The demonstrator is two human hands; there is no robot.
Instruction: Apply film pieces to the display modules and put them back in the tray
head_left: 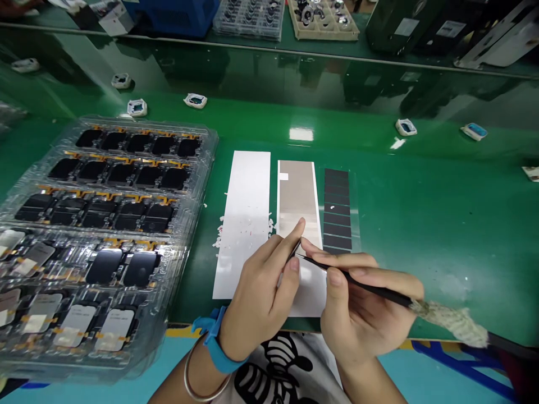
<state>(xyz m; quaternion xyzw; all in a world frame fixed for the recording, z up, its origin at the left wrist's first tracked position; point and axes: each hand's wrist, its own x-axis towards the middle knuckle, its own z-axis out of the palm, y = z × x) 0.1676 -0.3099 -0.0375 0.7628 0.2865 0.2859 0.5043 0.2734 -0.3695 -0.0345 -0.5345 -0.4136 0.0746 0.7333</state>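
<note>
My left hand [267,280] pinches a small dark flat part [293,250] between thumb and fingers, mostly hidden, so its kind is unclear. In my right hand [370,303] is a pair of black tweezers [385,292], its rear wrapped in pale cloth. The tips meet the dark part or lie just beside it. Beneath the hands lies a sheet with a grey-beige face and white border [297,193]. To its left is a plain white strip [248,196] dotted with scraps. A clear sheet bearing a column of black rectangles [337,199] lies to the right.
At left stands a clear plastic tray [210,147] holding rows of small black screens [138,143] and silver-backed ones [115,330]. Several small white-framed pieces [195,101] lie toward the back. On the shelf are a clear tray [248,19], a beige divided tray [324,31] and a blue box [174,17].
</note>
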